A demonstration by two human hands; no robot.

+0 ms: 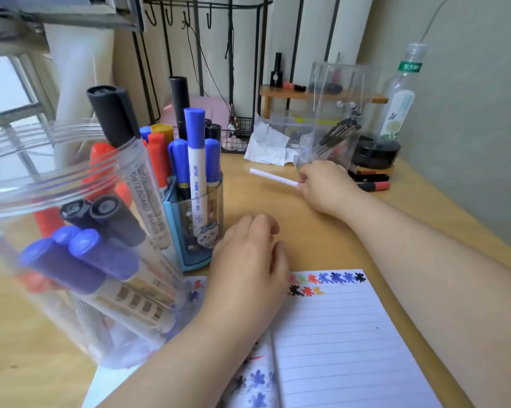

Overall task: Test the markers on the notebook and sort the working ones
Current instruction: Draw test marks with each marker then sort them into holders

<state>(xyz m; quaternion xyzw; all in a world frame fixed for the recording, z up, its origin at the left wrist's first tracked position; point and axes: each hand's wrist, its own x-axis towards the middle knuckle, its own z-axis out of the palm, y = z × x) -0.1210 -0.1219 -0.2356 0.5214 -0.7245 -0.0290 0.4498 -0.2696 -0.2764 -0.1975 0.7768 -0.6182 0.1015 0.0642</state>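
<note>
White marker pinched in the right hand above the tabletop; left hand rests relaxed on the notebook.

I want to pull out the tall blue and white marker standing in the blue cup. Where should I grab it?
Pinch the tall blue and white marker by its blue cap and the bit of white barrel just under it, coming from above. It stands nearly upright and sticks up higher than the markers around it in the blue cup, so the top is free, while its lower part is crowded inside. Lift straight up.
</note>
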